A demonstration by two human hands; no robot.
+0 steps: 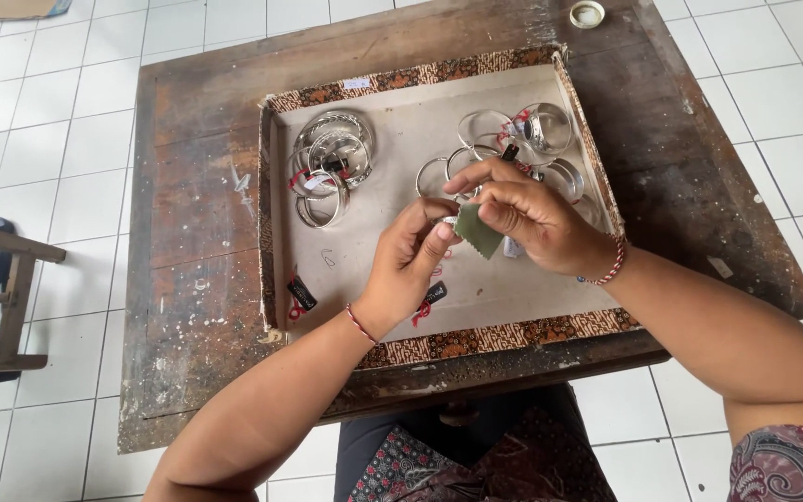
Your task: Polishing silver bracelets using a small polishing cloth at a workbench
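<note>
Grey-green cloth square (478, 230), slightly creased

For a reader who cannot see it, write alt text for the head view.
Two hands, left hand and right hand, rub a small bracelet with a green cloth over a shallow tray of silver bangles on a worn wooden table.

A small white label (357, 84) sits on the tray's far patterned rim. Black tags with red ties lie in the tray: one (301, 295) near-left, one (433, 294) below the hands. A cardboard box (13, 9), possibly a package, top-left.
</note>
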